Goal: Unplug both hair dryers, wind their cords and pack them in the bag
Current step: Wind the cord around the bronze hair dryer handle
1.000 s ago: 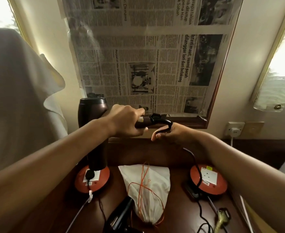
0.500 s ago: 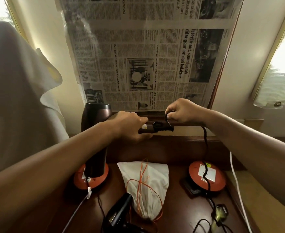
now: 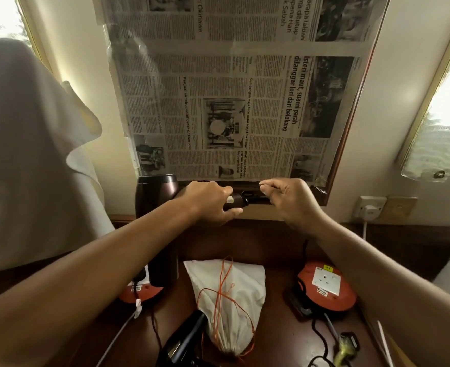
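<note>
Head view: two hair dryers [image 3: 156, 223] [image 3: 184, 343], one bag [image 3: 230, 300].

Bare dark wooden desk [image 3: 274, 250] shows mid-frame between the white drawstring bag [image 3: 229, 295] and round orange socket reel [image 3: 327, 287]; a black hair dryer [image 3: 184, 343] crowds the bottom centre.

A brown dryer [image 3: 156, 200] is held up with its barrel vertical and handle sideways, a black dryer [image 3: 184, 343] lies on the desk touching a white bag [image 3: 229, 298] with orange drawstrings.
</note>
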{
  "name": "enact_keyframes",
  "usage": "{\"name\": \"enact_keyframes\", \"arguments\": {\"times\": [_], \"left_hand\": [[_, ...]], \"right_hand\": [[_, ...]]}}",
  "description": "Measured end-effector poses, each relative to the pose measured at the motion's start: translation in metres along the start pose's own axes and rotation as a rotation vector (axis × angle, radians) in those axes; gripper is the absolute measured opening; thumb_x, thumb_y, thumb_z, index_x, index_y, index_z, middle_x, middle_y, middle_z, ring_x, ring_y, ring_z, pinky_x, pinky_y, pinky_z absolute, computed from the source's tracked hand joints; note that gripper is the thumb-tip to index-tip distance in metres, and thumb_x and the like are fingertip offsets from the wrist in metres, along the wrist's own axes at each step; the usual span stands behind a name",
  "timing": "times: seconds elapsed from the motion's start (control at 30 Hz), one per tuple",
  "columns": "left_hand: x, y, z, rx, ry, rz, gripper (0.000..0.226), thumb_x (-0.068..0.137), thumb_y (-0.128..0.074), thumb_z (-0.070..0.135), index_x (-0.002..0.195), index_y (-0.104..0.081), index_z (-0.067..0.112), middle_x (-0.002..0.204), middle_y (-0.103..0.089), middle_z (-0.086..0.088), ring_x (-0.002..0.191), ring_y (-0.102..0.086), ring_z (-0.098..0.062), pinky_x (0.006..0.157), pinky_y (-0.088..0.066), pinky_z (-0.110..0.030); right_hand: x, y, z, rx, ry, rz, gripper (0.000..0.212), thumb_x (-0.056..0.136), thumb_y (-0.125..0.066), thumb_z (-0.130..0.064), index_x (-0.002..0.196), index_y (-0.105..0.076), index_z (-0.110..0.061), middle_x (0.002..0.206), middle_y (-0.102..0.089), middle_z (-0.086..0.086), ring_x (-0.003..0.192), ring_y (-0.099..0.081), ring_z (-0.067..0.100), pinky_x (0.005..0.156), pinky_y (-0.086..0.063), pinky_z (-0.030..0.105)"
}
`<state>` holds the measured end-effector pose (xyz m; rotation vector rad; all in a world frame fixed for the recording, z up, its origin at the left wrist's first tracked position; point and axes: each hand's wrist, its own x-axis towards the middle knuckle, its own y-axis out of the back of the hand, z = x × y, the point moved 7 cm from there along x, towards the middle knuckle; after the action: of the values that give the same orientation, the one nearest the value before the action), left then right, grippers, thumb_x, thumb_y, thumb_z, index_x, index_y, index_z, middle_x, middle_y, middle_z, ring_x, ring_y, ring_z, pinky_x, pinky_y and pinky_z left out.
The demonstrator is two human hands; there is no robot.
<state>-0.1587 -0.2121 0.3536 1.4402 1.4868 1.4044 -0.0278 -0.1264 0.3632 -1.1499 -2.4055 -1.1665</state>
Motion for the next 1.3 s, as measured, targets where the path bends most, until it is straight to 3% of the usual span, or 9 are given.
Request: {"name": "enact_keyframes", "arguments": {"times": [0.1,0.17,0.33,0.53,0.8,0.97,1.1,1.2,1.3], "left_hand": [[0.001,0.001,-0.003,-0.021,0.034,0.002,0.057,0.09,-0.038,0.065,0.121,-0.052,0.019,0.111,-0.064,-0.004,0.1,-0.062,-0.023,0.072,-0.043,-0.034],[0.0,0.0,-0.003,-0.027,0.037,-0.005,0.057,0.09,-0.038,0.066,0.119,-0.053,0.019,0.11,-0.065,-0.004,0.099,-0.062,-0.023,0.071,-0.043,-0.034],[-0.005,0.003,-0.002,-0.096,0.024,0.023,0.052,0.091,-0.042,0.063,0.115,-0.053,0.018,0.106,-0.065,-0.004,0.095,-0.063,-0.022,0.07,-0.045,-0.032],[-0.012,0.01,-0.007,-0.128,0.049,0.051,0.059,0.091,-0.043,0.061,0.127,-0.051,0.016,0.113,-0.065,-0.005,0.102,-0.062,-0.024,0.078,-0.049,-0.034],[-0.018,0.014,-0.008,-0.177,0.002,0.04,0.059,0.091,-0.044,0.06,0.131,-0.05,0.017,0.115,-0.064,-0.004,0.102,-0.062,-0.023,0.082,-0.052,-0.035],[-0.02,0.023,-0.007,-0.205,-0.05,0.076,0.061,0.092,-0.046,0.059,0.135,-0.048,0.015,0.118,-0.064,-0.006,0.102,-0.062,-0.022,0.075,-0.045,-0.028],[-0.022,0.028,-0.006,-0.222,-0.095,0.07,0.061,0.091,-0.047,0.059,0.133,-0.05,0.015,0.117,-0.065,-0.006,0.1,-0.062,-0.021,0.072,-0.038,-0.026],[-0.026,0.03,-0.006,-0.234,-0.105,0.055,0.057,0.091,-0.05,0.056,0.13,-0.052,0.015,0.107,-0.067,-0.004,0.081,-0.055,-0.012,0.07,-0.038,-0.024],[-0.027,0.027,-0.007,-0.237,-0.114,0.019,0.053,0.09,-0.051,0.056,0.127,-0.053,0.018,0.09,-0.064,0.003,0.071,-0.051,-0.009,0.065,-0.039,-0.024]], "right_hand": [[-0.018,-0.019,0.013,0.176,-0.089,-0.02,0.033,0.098,-0.048,-0.012,0.131,-0.055,-0.011,0.071,-0.042,-0.025,0.059,-0.045,-0.015,0.059,-0.037,0.006],[-0.03,-0.028,0.017,0.258,-0.108,-0.019,0.037,0.1,-0.044,-0.01,0.136,-0.05,-0.015,0.075,-0.043,-0.023,0.066,-0.042,-0.011,0.064,-0.038,0.009],[-0.045,-0.032,0.019,0.377,-0.109,0.084,0.016,0.098,-0.049,-0.012,0.108,-0.056,-0.021,0.07,-0.053,-0.003,0.058,-0.044,0.008,0.055,-0.041,0.025],[-0.052,-0.033,0.02,0.456,-0.144,0.099,0.015,0.097,-0.05,-0.01,0.1,-0.061,-0.019,0.068,-0.055,-0.001,0.06,-0.048,0.009,0.057,-0.045,0.021],[-0.062,-0.057,0.038,0.685,-0.326,-0.142,0.022,0.098,-0.048,-0.02,0.105,-0.068,-0.014,0.063,-0.048,0.003,0.048,-0.041,0.009,0.043,-0.033,0.019],[-0.059,-0.062,0.043,0.87,-0.429,-0.379,0.025,0.097,-0.049,-0.022,0.109,-0.069,-0.014,0.066,-0.046,0.0,0.052,-0.033,0.011,0.047,-0.025,0.024],[-0.052,-0.062,0.044,0.791,-0.422,-0.472,0.03,0.093,-0.051,-0.033,0.098,-0.067,-0.009,0.058,-0.035,0.002,0.047,-0.028,0.013,0.045,-0.02,0.025],[-0.048,-0.057,0.047,0.707,-0.427,-0.507,0.033,0.09,-0.054,-0.041,0.089,-0.066,-0.01,0.054,-0.034,-0.002,0.046,-0.029,0.011,0.043,-0.025,0.022],[-0.043,-0.051,0.049,0.672,-0.434,-0.515,0.029,0.095,-0.05,-0.033,0.092,-0.063,-0.007,0.055,-0.033,-0.002,0.049,-0.028,0.011,0.047,-0.024,0.023]]}}
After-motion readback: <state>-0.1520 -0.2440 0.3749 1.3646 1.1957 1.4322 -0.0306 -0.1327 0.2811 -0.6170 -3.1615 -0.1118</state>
